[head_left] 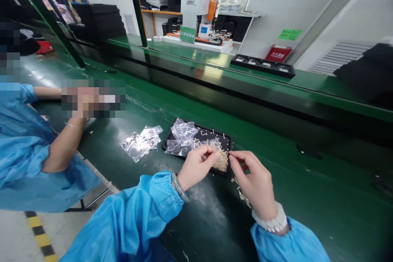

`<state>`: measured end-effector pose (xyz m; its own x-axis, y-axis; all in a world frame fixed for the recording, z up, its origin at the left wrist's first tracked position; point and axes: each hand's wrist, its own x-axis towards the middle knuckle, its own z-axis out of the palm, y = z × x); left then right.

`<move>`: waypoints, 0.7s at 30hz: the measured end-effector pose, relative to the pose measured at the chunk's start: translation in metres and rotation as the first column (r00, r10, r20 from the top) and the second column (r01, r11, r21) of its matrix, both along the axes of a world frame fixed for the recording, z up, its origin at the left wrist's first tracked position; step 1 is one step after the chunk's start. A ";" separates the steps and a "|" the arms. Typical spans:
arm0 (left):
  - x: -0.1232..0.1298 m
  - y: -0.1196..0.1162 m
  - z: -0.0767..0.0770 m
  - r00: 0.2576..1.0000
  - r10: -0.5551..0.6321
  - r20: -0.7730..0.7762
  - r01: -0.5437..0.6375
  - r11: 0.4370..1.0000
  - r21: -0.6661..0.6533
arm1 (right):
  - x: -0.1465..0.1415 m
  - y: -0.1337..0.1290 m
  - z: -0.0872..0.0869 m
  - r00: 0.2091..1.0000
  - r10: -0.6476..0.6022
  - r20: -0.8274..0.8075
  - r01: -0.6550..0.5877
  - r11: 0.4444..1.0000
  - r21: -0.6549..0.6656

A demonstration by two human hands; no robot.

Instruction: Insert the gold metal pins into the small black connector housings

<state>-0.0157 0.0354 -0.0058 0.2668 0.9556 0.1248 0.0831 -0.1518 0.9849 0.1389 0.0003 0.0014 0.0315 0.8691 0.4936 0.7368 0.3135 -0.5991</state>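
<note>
A black tray [205, 134] lies on the green worktop in front of me. Many small pale strip-like pieces [221, 163] are heaped at its right end, and clear plastic bags [183, 131] rest on its left part. My left hand [198, 166] is over the tray's near edge, thumb and forefinger pinched together by the heap. Just past the tray's right end, my right hand [254, 180] also pinches thumb and forefinger. Whatever sits in either pinch is too small to make out. A few loose pieces [242, 195] lie on the worktop beside my right hand, partly hidden by it.
More clear bags [141, 141] lie left of the tray. A co-worker in a blue sleeve [27, 143] works at the left. Behind a low ledge stand a white machine [195, 16], a black tray of parts [262, 66] and a red box [278, 54].
</note>
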 end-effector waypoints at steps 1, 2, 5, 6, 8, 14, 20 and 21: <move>0.000 -0.001 0.000 1.000 0.003 -0.015 -0.003 1.000 0.029 | -0.003 -0.003 0.004 1.000 0.021 0.011 -0.022 0.999 0.044; 0.000 -0.002 0.001 0.999 0.003 -0.033 -0.001 0.998 0.062 | -0.005 -0.006 0.008 0.999 0.035 0.037 -0.038 0.996 0.077; -0.002 -0.005 0.005 0.997 -0.007 -0.081 0.021 0.984 0.179 | -0.010 -0.011 0.011 0.992 0.064 0.109 -0.076 0.992 0.105; -0.003 -0.005 0.006 0.996 -0.011 -0.092 0.031 0.976 0.216 | -0.011 -0.011 0.011 0.991 0.074 0.113 -0.086 0.991 0.102; -0.003 -0.007 0.007 0.994 -0.021 -0.104 0.049 0.960 0.277 | -0.010 -0.010 0.010 0.991 0.088 0.104 -0.098 0.991 0.096; -0.002 -0.008 0.005 0.986 -0.015 -0.164 0.071 0.938 0.340 | -0.008 -0.011 0.011 0.991 0.090 0.095 -0.099 0.990 0.096; -0.005 -0.007 0.000 0.959 0.021 -0.281 0.132 0.848 0.513 | -0.008 -0.011 0.010 0.979 0.062 0.194 -0.080 0.993 0.089; -0.005 -0.007 0.000 0.952 0.031 -0.306 0.150 0.822 0.550 | -0.008 -0.011 0.010 0.973 0.049 0.226 -0.073 0.992 0.100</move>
<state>-0.0208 0.0281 -0.0060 0.4304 0.7226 0.5409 0.3209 -0.6826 0.6566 0.1310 -0.0111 0.0118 -0.1410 0.8079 0.5722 0.8252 0.4153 -0.3830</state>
